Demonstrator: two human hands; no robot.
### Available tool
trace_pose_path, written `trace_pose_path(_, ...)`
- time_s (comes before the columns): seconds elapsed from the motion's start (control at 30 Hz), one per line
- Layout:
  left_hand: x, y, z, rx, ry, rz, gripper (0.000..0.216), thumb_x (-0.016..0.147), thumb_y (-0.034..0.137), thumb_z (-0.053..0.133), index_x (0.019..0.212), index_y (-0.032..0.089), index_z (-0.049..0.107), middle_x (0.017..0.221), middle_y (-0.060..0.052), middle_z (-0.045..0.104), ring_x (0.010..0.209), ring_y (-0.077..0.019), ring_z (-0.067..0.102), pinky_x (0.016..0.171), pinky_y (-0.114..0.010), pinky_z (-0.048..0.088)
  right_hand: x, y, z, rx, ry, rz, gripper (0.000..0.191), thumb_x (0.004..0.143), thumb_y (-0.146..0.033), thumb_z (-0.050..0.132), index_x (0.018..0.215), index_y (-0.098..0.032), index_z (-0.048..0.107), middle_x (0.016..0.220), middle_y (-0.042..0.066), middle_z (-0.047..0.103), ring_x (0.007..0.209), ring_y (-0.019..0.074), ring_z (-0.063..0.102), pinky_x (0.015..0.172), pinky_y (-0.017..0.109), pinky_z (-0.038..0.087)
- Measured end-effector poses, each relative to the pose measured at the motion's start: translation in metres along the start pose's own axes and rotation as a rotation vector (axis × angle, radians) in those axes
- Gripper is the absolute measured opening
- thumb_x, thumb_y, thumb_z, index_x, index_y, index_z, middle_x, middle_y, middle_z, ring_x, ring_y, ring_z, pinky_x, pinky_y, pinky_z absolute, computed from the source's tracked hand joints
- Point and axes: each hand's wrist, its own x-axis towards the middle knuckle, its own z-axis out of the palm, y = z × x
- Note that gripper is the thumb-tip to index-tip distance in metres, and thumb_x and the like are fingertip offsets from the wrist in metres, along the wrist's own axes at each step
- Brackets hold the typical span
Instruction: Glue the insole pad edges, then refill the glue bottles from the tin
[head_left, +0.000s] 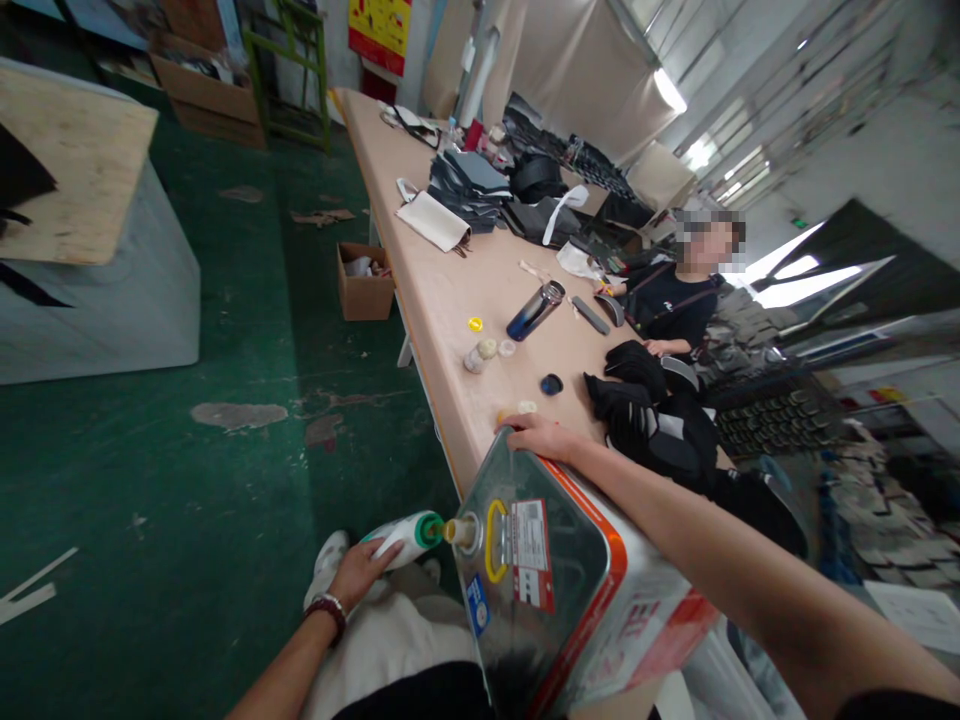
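- Our left hand (365,566) is wrapped around the white bottle (405,543), whose green neck meets the spout (463,533) of the can; if our wrist drifts, the two mouths could part and whatever runs between them would likely spill.
- Our right hand (538,436) grips the top edge of the tilted can (570,590), at the near end of the desk (450,290); should those fingers slip, its weight might swing it against the bottle.
- We cannot see the level inside the bottle, so an overflow could surprise us.
- Drips would probably reach our trousers (405,625), shoe (330,560) or the green floor (187,500), leaving slick footing.
- Farther out, the small jar (476,358) and flask (535,311) could topple if the can jolts the desk.
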Motion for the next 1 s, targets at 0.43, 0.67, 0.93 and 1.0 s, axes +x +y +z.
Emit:
trace_pose_path(0.43, -0.001, 0.002, -0.001, -0.002, -0.007, -0.012, 0.061, 0.074, 0.070, 0.041, 0.082, 0.016, 0.070, 0.071, -0.005, 0.065, 0.067, -0.0233, 0.059, 0.064, -0.030, 0.045, 0.000, 0.002, 0.000, 0.014, 0.012, 0.010, 0.031, 0.068, -0.015, 0.054, 0.095, -0.016, 0.070, 0.087, 0.002, 0.066, 0.089, 0.0219, 0.059, 0.080, 0.027, 0.046)
trace_pose_path(0.67, 0.000, 0.000, 0.000, 0.013, 0.006, -0.025, 0.061, 0.073, 0.072, 0.041, 0.077, 0.017, 0.068, 0.067, -0.003, 0.064, 0.066, -0.0233, 0.060, 0.064, -0.031, 0.044, 0.000, 0.001, 0.000, 0.016, 0.010, 0.024, 0.031, 0.068, -0.013, 0.053, 0.095, -0.015, 0.070, 0.086, 0.001, 0.066, 0.087, 0.0206, 0.060, 0.078, 0.025, 0.046)
trace_pose_path(0.93, 0.005, -0.008, 0.003, -0.007, -0.018, -0.016, 0.063, 0.075, 0.070, 0.041, 0.080, 0.014, 0.069, 0.067, -0.004, 0.063, 0.066, -0.0227, 0.059, 0.062, -0.031, 0.043, 0.000, 0.000, 0.001, 0.021, 0.025, 0.042, 0.032, 0.066, -0.012, 0.054, 0.094, -0.015, 0.069, 0.084, 0.001, 0.066, 0.086, 0.0203, 0.060, 0.077, 0.024, 0.046)
trace_pose_path(1.0, 0.004, -0.008, 0.002, -0.011, -0.015, -0.014, 0.062, 0.074, 0.070, 0.042, 0.080, 0.015, 0.070, 0.067, -0.004, 0.063, 0.067, -0.0228, 0.059, 0.063, -0.031, 0.044, -0.001, 0.000, 0.000, 0.025, 0.026, 0.061, 0.033, 0.066, -0.012, 0.054, 0.095, -0.015, 0.069, 0.082, 0.000, 0.066, 0.085, 0.0201, 0.060, 0.076, 0.024, 0.047)
